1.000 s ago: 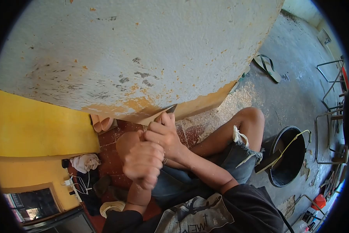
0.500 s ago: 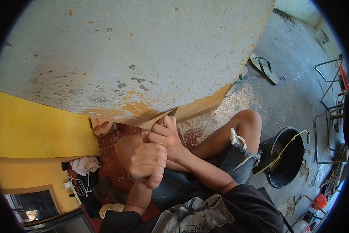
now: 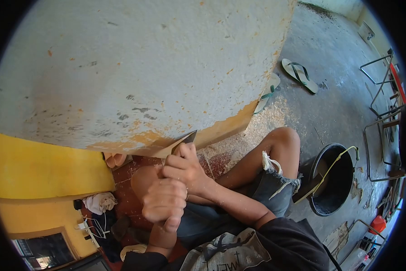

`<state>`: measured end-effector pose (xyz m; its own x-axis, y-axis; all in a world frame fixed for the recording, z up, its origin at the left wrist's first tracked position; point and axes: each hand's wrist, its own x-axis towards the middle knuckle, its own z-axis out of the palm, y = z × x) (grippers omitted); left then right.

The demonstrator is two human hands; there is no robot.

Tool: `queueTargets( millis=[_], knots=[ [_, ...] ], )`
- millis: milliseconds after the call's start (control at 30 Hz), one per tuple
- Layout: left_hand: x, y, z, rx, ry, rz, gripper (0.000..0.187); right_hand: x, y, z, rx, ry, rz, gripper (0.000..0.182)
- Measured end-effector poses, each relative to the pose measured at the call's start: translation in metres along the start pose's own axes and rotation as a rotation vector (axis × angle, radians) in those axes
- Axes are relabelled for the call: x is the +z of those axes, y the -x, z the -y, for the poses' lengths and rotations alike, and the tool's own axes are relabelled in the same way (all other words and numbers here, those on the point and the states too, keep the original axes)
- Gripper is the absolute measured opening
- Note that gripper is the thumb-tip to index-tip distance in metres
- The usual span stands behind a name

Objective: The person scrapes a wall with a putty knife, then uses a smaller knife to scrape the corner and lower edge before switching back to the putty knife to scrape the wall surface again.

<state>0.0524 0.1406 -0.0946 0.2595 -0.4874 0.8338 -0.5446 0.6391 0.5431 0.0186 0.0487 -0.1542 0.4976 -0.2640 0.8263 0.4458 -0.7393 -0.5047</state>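
A flat metal scraper (image 3: 185,139) with a pointed tip rests against the lower edge of a pale painted wall (image 3: 167,81), where yellow patches show through flaked paint. My right hand (image 3: 183,168) is wrapped round it just below the blade. Behind and below, toward my body, my left hand (image 3: 166,201) is closed in a fist in line with the tool. The handle is hidden inside my hands. My bent knees lie on either side of the wall's bottom corner.
Pale flakes (image 3: 275,119) litter the floor by the wall. A black bucket (image 3: 332,180) with a yellow handle stands at right. Flip-flops (image 3: 300,76) lie beyond the wall corner. Metal-framed chairs (image 3: 379,131) line the far right. At lower left are cables (image 3: 99,226) and a cloth (image 3: 100,203).
My view has shifted, so the wall sits lower and farther left. Both hands remain closed on the scraper, its tip still at the wall's lower edge.
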Motion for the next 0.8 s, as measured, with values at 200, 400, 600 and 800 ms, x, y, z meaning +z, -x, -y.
queueTargets(
  millis=[200, 400, 600, 800],
  knots=[
    [0.005, -0.005, 0.004, -0.080, 0.028, -0.096, 0.056, 0.005, 0.009, -0.009, 0.085, 0.056, 0.000, 0.006],
    [0.000, 0.003, 0.012, -0.149, 0.047, -0.146, 0.056, 0.005, 0.015, -0.017, 0.112, 0.057, 0.067, 0.020],
    [0.004, 0.005, 0.014, -0.046, 0.045, -0.075, 0.053, 0.005, 0.016, -0.020, 0.069, 0.041, 0.014, 0.019],
    [0.011, -0.003, 0.008, -0.004, 0.060, 0.016, 0.054, -0.001, 0.015, -0.020, 0.087, 0.036, 0.009, 0.012]
  ],
)
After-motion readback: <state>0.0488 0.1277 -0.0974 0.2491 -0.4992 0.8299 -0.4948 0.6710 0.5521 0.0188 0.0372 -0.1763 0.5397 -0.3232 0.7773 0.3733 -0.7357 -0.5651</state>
